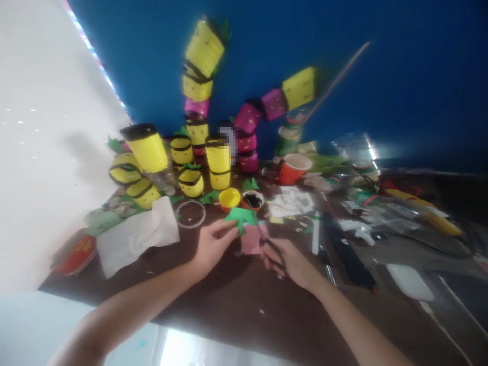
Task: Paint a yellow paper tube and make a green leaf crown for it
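My left hand [217,244] pinches a piece of green paper [240,216] by its near left edge, above the table. In my right hand [285,259] is a pair of scissors [264,235], fingers wrapped round the handles. Their blades point up and away, reaching the right side of the green paper; blur hides whether they are cutting into it. A pink paper square [251,240] lies beneath, between the two hands. Just beyond the green paper are a small yellow cup [229,199] and a cup with dark contents [253,200].
Yellow and magenta cup stacks [247,119] rise at the back by the blue wall. A white crumpled sheet [133,236] and a red bowl [76,254] lie left. Rightward are an orange cup [292,173], paper scraps [292,202], a black strip [348,254] and a white charger-like block [409,282].
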Tool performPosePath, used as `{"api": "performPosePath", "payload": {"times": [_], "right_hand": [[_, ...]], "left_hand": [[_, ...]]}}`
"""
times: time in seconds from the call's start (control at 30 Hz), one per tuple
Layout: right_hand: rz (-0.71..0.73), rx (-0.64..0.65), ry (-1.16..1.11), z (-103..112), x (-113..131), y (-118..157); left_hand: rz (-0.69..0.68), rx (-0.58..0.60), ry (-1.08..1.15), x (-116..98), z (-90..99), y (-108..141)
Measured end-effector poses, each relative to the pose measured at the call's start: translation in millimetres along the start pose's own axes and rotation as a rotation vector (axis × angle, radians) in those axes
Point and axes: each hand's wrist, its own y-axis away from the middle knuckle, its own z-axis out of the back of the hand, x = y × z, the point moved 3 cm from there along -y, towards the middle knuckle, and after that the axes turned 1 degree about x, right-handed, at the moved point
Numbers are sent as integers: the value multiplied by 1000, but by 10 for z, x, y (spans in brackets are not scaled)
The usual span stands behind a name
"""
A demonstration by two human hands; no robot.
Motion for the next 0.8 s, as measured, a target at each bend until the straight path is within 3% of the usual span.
{"api": "performPosePath", "payload": {"times": [0.8], "right_hand": [[15, -79, 33, 30, 17, -4]], "left_hand": [[-6, -12, -4, -6, 18, -4]]}}
